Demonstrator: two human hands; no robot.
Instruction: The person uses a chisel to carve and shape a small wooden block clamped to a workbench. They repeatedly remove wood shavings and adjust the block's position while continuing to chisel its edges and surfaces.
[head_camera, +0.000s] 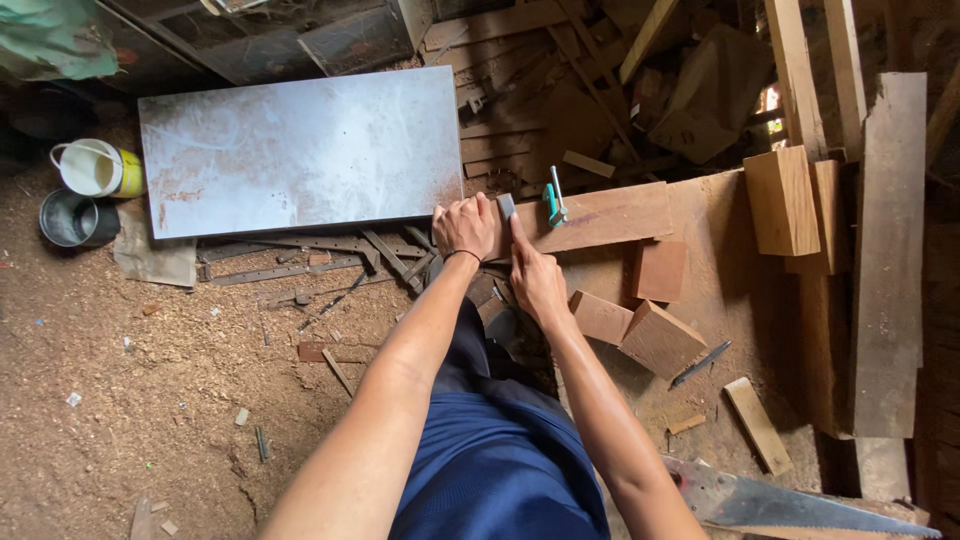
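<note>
handsaw (790, 505) nearest, both hands on plank (600, 215)

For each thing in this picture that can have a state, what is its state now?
Left hand: closed fist, pressing on the plank's end.
Right hand: forefinger stretched along a small grey tool.
Wooden plank: lying flat.
Teal clamp: standing on the plank.
Handsaw: lying flat, unheld.
White cup: upright.
Metal sheet: lying flat, scuffed.
</note>
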